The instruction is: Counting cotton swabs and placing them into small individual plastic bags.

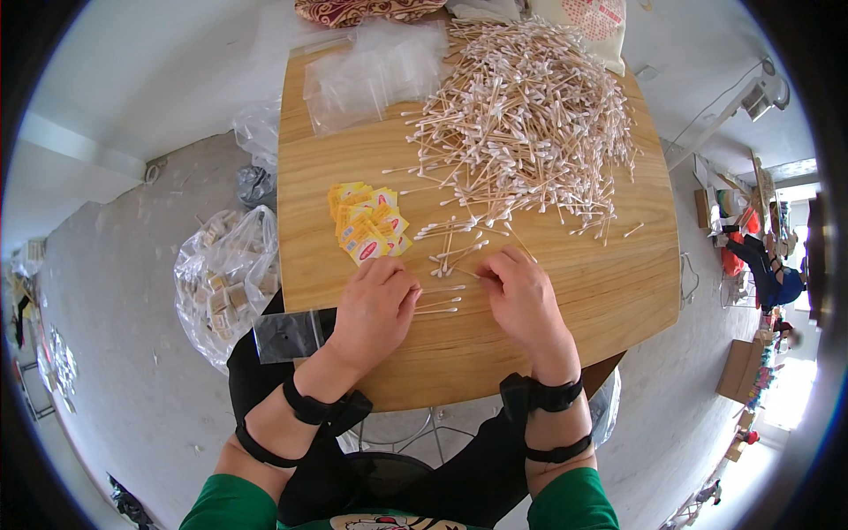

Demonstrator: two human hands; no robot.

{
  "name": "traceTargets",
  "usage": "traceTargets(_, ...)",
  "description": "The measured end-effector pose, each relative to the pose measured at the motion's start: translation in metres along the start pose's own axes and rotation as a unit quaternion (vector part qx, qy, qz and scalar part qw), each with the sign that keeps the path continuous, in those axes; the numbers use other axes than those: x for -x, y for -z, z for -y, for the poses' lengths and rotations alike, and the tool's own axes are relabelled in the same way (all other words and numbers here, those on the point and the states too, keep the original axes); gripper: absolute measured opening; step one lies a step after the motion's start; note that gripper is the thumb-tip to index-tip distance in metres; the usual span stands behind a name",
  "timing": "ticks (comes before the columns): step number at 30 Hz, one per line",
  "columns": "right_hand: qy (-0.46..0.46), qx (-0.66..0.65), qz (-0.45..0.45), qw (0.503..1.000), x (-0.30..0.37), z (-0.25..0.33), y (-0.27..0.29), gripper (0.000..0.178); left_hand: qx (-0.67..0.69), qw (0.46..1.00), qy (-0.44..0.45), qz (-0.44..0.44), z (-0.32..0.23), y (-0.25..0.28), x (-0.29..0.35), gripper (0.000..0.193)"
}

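As we look down in the head view, the counter [609, 283] runs its near edge beneath our forearms; wood shows broadly from the right hand [523, 296] to the right edge, and more narrowly between the yellow cards [364, 221] and the left edge. Beyond, a large swab heap [530, 115] fills the far right. Both hands are narrow, fingers drawn together; we cannot tell whether the left hand [380, 296] or the right holds anything. Between them lie loose cotton swabs [452, 310], slim, with pale sticks and white tips, some nearly parallel, others crossing.
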State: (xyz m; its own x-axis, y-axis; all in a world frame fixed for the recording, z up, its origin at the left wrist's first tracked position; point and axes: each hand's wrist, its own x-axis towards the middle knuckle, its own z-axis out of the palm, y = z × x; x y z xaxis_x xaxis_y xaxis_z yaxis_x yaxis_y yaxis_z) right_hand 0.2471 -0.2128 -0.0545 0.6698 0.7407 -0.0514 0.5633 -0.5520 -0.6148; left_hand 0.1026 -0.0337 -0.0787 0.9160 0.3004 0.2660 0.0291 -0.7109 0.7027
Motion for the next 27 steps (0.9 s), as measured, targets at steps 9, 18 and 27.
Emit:
traceTargets(9, 0.05, 0.044, -0.015, 0.998, -0.003, 0.003, -0.006, 0.008, -0.008, 1.0, 0.006, 0.025, 0.0, 0.004, 0.001, 0.01)
traceTargets(18, 0.061, 0.025, 0.023, 0.998, 0.0, 0.008, -0.008, 0.01, 0.013, 1.0, -0.006, 0.001, 0.0, -0.001, -0.001, 0.011)
traceTargets(27, 0.098, 0.018, -0.067, 0.993, -0.01, 0.015, -0.011, 0.019, -0.013, 1.0, -0.005, 0.002, 0.0, -0.003, 0.0, 0.013)
